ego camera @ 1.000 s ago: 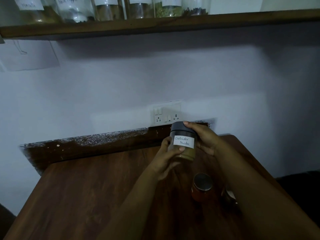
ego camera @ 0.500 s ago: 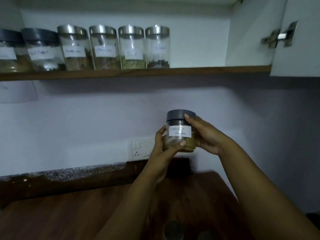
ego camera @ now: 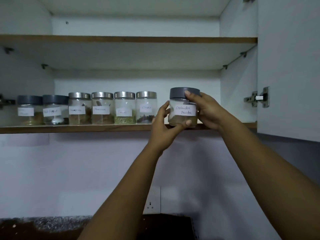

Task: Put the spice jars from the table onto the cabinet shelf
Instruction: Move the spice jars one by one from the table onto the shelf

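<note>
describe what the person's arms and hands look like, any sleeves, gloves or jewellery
Both forearms are bare along all that shows, with no sleeve edge in view. The left hand and right hand wear no gloves, and no ring, watch or bracelet shows on the fingers or wrists. Fingernails look short and unpainted, though the light is dim.

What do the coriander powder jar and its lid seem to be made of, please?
The clear coriander powder jar looks like glass or clear plastic: powder shows through. Its dark grey lid seems matte plastic, unlike the shiny metal-looking lid on the cloves jar.
</note>
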Tool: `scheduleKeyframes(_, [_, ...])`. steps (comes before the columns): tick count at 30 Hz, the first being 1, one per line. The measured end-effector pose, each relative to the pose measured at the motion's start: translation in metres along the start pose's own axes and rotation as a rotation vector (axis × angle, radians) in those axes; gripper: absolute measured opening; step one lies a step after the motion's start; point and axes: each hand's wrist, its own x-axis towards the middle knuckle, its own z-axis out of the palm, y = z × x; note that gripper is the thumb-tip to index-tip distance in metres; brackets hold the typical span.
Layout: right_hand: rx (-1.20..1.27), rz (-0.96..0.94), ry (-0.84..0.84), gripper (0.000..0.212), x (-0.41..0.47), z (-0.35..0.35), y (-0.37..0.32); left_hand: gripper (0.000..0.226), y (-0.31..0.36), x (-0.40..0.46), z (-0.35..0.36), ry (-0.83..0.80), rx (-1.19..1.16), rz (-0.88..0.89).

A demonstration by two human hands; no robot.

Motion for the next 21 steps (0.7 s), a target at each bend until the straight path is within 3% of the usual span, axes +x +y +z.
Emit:
scheduleKeyframes(4, [-0.033, 0.044, -0.037, 0.045, 0.036, -0.008, 0.01, 0.07, -0.024, 0.019, -0.004, 0.295, 0.608, 0.161])
scheduleKeyframes(6, [-0.048, 0.104, -0.077, 0.042, 0.048, -0.011, 0.016, 0.05, -0.04, 0.013, -0.011, 0.432, 0.746, 0.238])
scheduleKeyframes(9, [-0.05, 0.191, -0.143, 0.044, 0.061, -0.013, 0.023, 0.031, -0.073, 0.009, -0.025, 0.458, 1.022, 0.478])
scheduleKeyframes(15, [-0.074, 0.246, -0.102, 0.077, 0.082, -0.008, 0.038, 0.027, -0.079, 0.023, -0.02, 0.552, 1.056, 0.497])
scheduleKeyframes(21, [-0.221, 0.198, -0.031, 0.078, 0.098, -0.006, 0.055, 0.033, -0.091, 0.03, -0.019, 0.618, 1.129, 0.505])
